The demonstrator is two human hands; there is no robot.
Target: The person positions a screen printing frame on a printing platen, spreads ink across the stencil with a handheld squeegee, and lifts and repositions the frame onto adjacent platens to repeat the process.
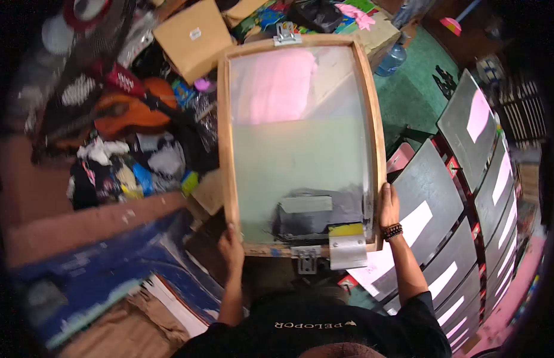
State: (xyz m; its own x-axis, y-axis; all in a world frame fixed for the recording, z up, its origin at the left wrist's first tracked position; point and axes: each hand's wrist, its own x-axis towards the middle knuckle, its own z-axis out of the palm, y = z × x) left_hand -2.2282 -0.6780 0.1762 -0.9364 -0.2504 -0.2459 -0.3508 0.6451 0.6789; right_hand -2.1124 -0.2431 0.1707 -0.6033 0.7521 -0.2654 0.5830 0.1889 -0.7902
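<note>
A wooden-framed printing screen [225, 149] is held up before me, its pale mesh partly see-through. My left hand [232, 250] grips the lower left side rail, and my right hand [389, 206] is closed around the lower right rail, with a dark beaded bracelet at that wrist. Black ink [289, 224] is smeared across the bottom of the mesh, around a lighter rectangle. A squeegee [348, 252] with a metal holder and a yellow blade rests at the bottom right corner of the frame. Metal hinge clamps sit on the top rail [286, 34] and bottom rail [306, 259].
Rows of grey printing boards [432, 197] with white pieces on them stand at my right. On the left are an orange guitar [136, 110] and a clothes pile [130, 170]. A cardboard box [192, 39] and a water jug [391, 59] lie beyond the frame.
</note>
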